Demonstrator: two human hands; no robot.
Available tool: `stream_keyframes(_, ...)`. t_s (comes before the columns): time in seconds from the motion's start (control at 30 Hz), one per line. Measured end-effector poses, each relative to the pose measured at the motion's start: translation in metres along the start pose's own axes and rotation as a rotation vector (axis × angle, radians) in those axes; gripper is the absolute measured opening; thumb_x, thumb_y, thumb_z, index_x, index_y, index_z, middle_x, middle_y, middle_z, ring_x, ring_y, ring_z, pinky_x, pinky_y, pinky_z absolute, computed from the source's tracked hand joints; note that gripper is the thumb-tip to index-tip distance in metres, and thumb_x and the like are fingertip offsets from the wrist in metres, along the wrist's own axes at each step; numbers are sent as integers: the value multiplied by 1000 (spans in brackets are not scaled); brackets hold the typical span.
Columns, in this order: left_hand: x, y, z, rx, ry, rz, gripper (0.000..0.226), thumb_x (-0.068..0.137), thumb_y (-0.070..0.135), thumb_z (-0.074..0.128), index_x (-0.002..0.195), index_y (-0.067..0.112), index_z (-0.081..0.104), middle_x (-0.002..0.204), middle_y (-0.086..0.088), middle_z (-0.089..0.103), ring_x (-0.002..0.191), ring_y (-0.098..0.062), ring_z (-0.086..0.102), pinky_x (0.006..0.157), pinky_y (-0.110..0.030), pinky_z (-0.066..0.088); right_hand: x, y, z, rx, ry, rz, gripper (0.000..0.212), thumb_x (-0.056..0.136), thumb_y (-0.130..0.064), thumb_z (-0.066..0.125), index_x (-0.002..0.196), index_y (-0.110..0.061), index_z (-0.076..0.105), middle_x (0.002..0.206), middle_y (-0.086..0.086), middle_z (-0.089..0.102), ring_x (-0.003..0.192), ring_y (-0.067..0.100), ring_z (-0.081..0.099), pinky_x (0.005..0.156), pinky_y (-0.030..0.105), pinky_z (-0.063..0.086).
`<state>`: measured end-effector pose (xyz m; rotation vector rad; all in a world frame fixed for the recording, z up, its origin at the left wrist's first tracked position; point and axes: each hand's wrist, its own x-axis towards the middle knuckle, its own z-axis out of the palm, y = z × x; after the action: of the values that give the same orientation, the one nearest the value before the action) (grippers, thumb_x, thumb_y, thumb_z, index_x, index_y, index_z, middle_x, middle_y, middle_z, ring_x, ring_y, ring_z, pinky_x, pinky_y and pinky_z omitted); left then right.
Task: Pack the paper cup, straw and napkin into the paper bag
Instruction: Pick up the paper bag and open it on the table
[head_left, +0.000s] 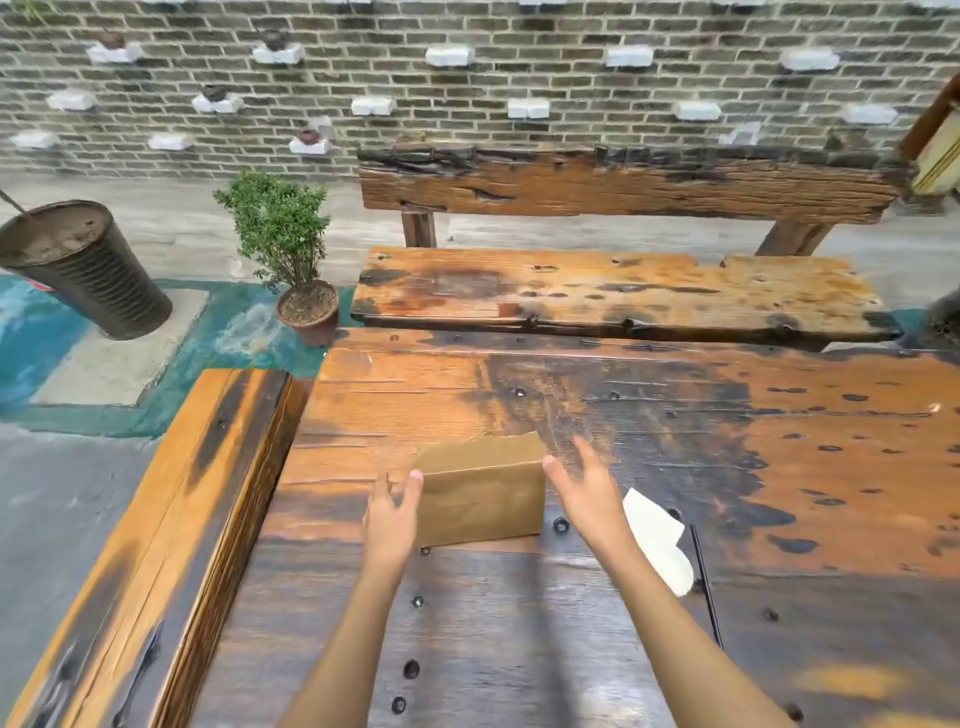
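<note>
Both hands are spread and empty, left hand (390, 512) and right hand (584, 486) flanking the paper bag (480, 491). Napkin (657, 543) and straw (705, 584) lie just right of the right hand. No cup visible. Probably grabbing the bag next.

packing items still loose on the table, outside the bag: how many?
2. Napkin lies right of the paper bag; the straw lies just right of the napkin. No paper cup visible; it may be inside or behind the bag.
</note>
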<state>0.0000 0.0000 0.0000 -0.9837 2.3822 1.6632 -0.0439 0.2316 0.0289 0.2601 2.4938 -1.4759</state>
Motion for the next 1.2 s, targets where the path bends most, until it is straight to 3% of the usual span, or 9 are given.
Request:
stream_keyframes(0.2, 42, -9, 14, 52, -11, -144, 63, 91, 58, 53, 122, 4, 65, 119, -12, 68, 113, -31, 59, 87, -34, 42, 49, 19, 21, 70, 15, 199, 62, 94, -40, 57, 141, -3, 46, 143, 12, 53, 131, 27, 50, 104, 33, 37)
stream_keyframes(0.33, 52, -10, 24, -34, -87, -121, 37, 91, 49, 59, 100, 15, 71, 88, 8, 69, 90, -15, 64, 64, -25, 43, 67, 32, 32, 89, -48, 226, 49, 92, -45, 55, 104, 1, 68, 99, 11, 70, 95, 26, 64, 77, 35, 43)
stream_keyframes(0.5, 50, -14, 31, -162, -165, -22, 16, 91, 32, 68, 93, 17, 72, 76, 9, 75, 68, 3, 67, 55, -12, 48, 69, 42, 35, 159, -37, 209, 33, 92, -38, 60, 76, -10, 67, 67, -2, 63, 65, 14, 56, 56, 28, 37)
stream_keyframes(0.63, 49, -11, 28, -221, -237, 2, 18, 84, 12, 76, 99, 20, 68, 88, 14, 78, 78, 0, 72, 62, -13, 53, 63, 45, 29, 241, -127, 146, 20, 92, -27, 64, 104, -11, 67, 93, -5, 72, 85, 8, 67, 68, 12, 48)
stream_keyframes(0.77, 43, -10, 28, -204, -204, 9, 27, 80, 4, 78, 98, 22, 67, 91, 4, 79, 84, -9, 74, 67, -21, 58, 49, 49, 21, 349, -185, 109, 40, 89, -12, 69, 126, -5, 56, 117, 6, 70, 107, 18, 67, 93, 32, 53)
stream_keyframes(0.93, 30, -14, 34, -96, -163, 69, 29, 78, 4, 78, 101, 17, 66, 98, -2, 76, 91, -20, 73, 82, -41, 59, 21, 56, 7, 441, -189, 96, 44, 81, 7, 70, 121, -9, 61, 114, 6, 72, 104, 16, 69, 88, 31, 56)
stream_keyframes(1.03, 20, -17, 38, 19, -167, 128, 25, 76, 8, 80, 92, 19, 64, 88, 3, 74, 81, -13, 71, 71, -34, 59, 2, 62, -5, 415, -251, 110, 43, 78, 10, 72, 115, -10, 65, 112, 8, 74, 103, 21, 69, 88, 35, 56)
stream_keyframes(1.13, 10, -20, 46, 115, -128, 174, 24, 75, 11, 82, 85, 12, 60, 79, -4, 71, 72, -21, 67, 59, -30, 54, -18, 69, -11, 349, -331, 133, 40, 78, 9, 73, 106, -20, 68, 98, -7, 77, 93, 8, 71, 77, 20, 55)
stream_keyframes(1.2, 5, -21, 50, 125, -108, 201, 26, 74, 12, 82, 78, 17, 57, 74, 0, 69, 64, -7, 63, 54, -20, 48, -29, 75, -13, 280, -357, 158, 36, 79, 3, 75, 105, -21, 67, 96, -9, 77, 90, 3, 71, 73, 15, 52)
